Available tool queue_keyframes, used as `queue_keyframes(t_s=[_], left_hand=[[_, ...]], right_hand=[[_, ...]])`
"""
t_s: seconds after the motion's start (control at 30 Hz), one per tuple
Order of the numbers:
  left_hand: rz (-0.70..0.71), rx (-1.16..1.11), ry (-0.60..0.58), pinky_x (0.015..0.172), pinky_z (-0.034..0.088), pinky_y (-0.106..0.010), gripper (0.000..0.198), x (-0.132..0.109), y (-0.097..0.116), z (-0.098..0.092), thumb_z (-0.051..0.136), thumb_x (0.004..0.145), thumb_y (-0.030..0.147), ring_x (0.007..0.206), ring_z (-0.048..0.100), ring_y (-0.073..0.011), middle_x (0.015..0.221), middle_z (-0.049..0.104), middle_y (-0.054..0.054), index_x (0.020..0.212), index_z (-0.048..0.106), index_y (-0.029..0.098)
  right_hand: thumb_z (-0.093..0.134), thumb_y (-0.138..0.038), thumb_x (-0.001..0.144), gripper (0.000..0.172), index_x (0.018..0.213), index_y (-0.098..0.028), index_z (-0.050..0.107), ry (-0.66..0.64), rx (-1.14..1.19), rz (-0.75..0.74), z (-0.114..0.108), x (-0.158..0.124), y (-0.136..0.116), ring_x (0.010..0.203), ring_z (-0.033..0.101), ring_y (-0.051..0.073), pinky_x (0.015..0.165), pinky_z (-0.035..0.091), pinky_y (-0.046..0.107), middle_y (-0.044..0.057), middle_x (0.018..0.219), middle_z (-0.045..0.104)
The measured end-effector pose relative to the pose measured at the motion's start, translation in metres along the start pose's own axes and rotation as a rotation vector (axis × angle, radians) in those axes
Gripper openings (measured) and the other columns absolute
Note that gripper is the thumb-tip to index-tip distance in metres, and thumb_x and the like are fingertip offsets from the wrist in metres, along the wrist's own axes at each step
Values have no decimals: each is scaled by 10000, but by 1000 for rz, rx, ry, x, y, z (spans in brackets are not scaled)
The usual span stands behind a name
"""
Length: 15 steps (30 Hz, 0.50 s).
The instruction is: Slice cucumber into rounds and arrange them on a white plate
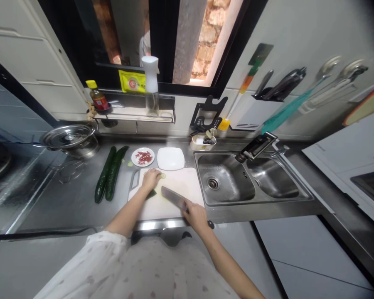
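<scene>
My left hand [151,179] rests closed over a cucumber [151,194] on the white cutting board [187,182]; only a dark green bit shows below the hand and a pale cut end [163,176] beside the fingers. My right hand [195,216] grips the handle of a cleaver [173,197], whose blade lies across the board just right of the cucumber. Two whole cucumbers [108,173] lie on the steel counter to the left of the board.
Behind the board stand a small plate of chopped red chilli [143,157] and an empty white square plate [171,158]. A double steel sink [252,180] is to the right, a lidded steel pot [71,139] at far left. A shelf with bottles runs under the window.
</scene>
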<state>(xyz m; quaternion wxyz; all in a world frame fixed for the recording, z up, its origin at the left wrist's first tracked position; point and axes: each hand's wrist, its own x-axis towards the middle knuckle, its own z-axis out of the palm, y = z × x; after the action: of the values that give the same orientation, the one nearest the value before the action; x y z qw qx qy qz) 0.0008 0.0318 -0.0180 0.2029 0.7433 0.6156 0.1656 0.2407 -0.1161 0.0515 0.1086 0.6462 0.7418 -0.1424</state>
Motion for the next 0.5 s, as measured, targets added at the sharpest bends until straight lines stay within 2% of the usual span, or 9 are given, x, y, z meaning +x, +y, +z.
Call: queue_keyframes(t_s=[0.13,0.27,0.4,0.5], left_hand=[[-116,-123,176,919,409,-335,243,-15,-11,0,503,884,297,1025,555,-217,1047,661,-79,1021,678,202],[-189,-216,312,926,432,-335,248,-44,-20,-1,503,868,287,1011,583,-217,1066,667,-83,1022,668,187],[-260,-267,365,858,473,-325,265,-81,-23,0,463,887,327,928,607,-205,1015,666,-80,1013,657,198],[-227,-258,396,911,454,-342,270,-106,-20,3,443,902,348,1003,587,-216,1011,661,-75,993,654,208]], right_hand=[[484,-344,898,375,1255,-238,529,0,-7,-14,1,0,-1,974,623,212,778,399,276,84,1083,682],[478,-346,897,371,1242,-227,544,4,17,-18,1,2,-5,986,621,210,785,394,272,82,1072,689],[465,-352,902,374,1240,-217,550,-2,34,-32,0,4,-9,991,620,212,790,392,276,87,1058,693],[468,-337,898,343,1206,-218,564,-5,37,-54,-1,6,-14,979,625,209,778,388,271,81,1041,697]])
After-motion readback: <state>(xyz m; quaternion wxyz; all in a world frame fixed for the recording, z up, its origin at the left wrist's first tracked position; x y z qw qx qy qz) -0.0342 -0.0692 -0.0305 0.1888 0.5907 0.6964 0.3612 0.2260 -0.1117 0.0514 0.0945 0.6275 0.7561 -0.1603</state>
